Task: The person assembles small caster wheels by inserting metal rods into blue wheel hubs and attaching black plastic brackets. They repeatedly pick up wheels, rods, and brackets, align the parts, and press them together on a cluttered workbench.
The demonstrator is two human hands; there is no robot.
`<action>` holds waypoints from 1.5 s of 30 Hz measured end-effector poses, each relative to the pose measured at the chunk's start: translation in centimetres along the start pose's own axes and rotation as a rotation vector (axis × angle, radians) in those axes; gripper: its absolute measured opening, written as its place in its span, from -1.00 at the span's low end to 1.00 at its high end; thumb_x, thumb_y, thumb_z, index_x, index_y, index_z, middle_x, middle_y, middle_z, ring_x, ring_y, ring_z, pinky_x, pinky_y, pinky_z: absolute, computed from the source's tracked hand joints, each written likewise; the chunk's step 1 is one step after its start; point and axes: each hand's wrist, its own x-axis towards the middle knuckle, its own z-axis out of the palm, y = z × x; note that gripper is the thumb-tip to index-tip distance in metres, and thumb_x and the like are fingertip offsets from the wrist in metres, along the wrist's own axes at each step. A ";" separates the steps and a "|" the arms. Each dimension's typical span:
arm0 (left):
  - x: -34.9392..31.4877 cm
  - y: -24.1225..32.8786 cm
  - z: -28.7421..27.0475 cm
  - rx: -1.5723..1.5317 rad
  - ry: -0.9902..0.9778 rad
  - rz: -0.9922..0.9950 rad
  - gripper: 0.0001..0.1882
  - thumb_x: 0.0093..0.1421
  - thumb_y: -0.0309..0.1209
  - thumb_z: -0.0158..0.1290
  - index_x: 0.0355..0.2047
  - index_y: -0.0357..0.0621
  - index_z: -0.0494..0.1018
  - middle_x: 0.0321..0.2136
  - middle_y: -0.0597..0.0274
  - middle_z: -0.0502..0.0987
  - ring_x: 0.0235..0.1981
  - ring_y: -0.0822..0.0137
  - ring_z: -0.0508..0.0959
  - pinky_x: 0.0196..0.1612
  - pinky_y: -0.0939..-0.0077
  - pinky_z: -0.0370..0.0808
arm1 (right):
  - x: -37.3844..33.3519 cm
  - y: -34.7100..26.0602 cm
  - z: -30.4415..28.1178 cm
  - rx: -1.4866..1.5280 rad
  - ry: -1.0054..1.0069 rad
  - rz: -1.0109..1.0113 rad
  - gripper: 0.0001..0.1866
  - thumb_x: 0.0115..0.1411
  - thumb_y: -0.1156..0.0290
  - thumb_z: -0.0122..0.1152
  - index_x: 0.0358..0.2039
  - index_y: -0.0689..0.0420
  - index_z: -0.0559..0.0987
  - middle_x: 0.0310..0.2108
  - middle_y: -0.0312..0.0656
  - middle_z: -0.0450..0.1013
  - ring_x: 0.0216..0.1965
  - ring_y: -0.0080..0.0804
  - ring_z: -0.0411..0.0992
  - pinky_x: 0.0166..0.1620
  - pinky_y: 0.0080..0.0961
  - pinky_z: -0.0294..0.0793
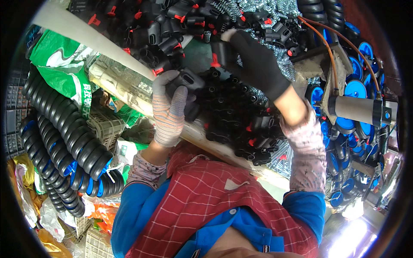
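My left hand [168, 112], in a pale striped glove, is closed round a black plastic housing [189, 79] with an oval slot in its face. More black plastic shows just below that housing, and I cannot tell whether the same hand holds it. My right hand [260, 62], in a black glove with a bare or pale fingertip, grips another black plastic housing [224, 53] with a red tab [215, 61]. Between and below the hands lies a heap of small black parts [228, 109]. Farther off are many loose black housings with red tabs [165, 32].
Metal springs [269, 13] are piled at the far side. A wooden edge [116, 86] runs along the near side of the bench. Stacked black wheels [71, 124] stand at left, blue-hubbed wheels [355, 88] at right. A grey cylinder [355, 109] with orange hoses [331, 51] sits beside them.
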 end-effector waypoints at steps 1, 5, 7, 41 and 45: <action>0.0 0.2 0.1 0.022 -0.019 -0.078 -0.55 0.28 -0.52 0.04 0.15 -0.15 0.23 -0.04 0.19 0.40 -0.15 0.42 0.49 -0.09 0.50 0.54 | -0.9 -1.6 -1.1 0.016 0.012 0.005 -0.68 0.07 0.35 0.32 -0.14 0.01 0.50 -0.12 -0.17 0.50 -0.26 -0.21 0.58 -0.41 -0.33 0.60; -1.2 0.2 1.4 0.089 -0.345 -0.029 -0.47 0.20 -0.51 0.13 0.16 -0.14 0.22 0.01 0.18 0.36 -0.02 0.35 0.45 0.06 0.41 0.45 | -3.6 -5.9 -3.8 -0.005 -0.199 -0.198 -0.59 0.09 0.36 0.33 -0.01 -0.06 0.51 -0.20 -0.22 0.48 -0.27 -0.27 0.54 -0.38 -0.44 0.58; -1.9 -0.1 1.8 0.085 -0.489 -0.010 -0.41 0.14 -0.54 0.18 0.15 -0.11 0.20 0.01 0.14 0.34 0.04 0.34 0.40 0.13 0.41 0.38 | -4.2 -7.1 -3.9 -0.027 -0.271 -0.296 -0.55 0.09 0.33 0.34 0.03 -0.03 0.51 -0.19 -0.19 0.48 -0.24 -0.25 0.54 -0.31 -0.44 0.59; -1.9 0.1 0.9 0.677 -0.388 0.371 -0.14 -0.14 -0.53 0.40 0.18 -0.16 0.20 0.06 -0.12 0.38 0.05 -0.11 0.48 0.09 0.19 0.48 | -3.0 -1.8 -3.4 1.028 -0.184 0.599 -0.77 0.25 0.57 0.19 -0.08 0.23 0.51 -0.27 -0.24 0.52 -0.30 -0.56 0.49 -0.23 -0.61 0.51; -1.8 0.4 1.6 0.681 -0.445 0.456 -0.17 -0.13 -0.51 0.41 0.14 -0.14 0.23 0.04 -0.07 0.41 0.04 -0.08 0.49 0.07 0.19 0.50 | -4.3 -4.3 -4.2 0.792 -0.260 0.424 -0.78 0.22 0.53 0.25 -0.11 0.22 0.57 -0.24 -0.20 0.56 -0.22 -0.49 0.54 -0.17 -0.53 0.53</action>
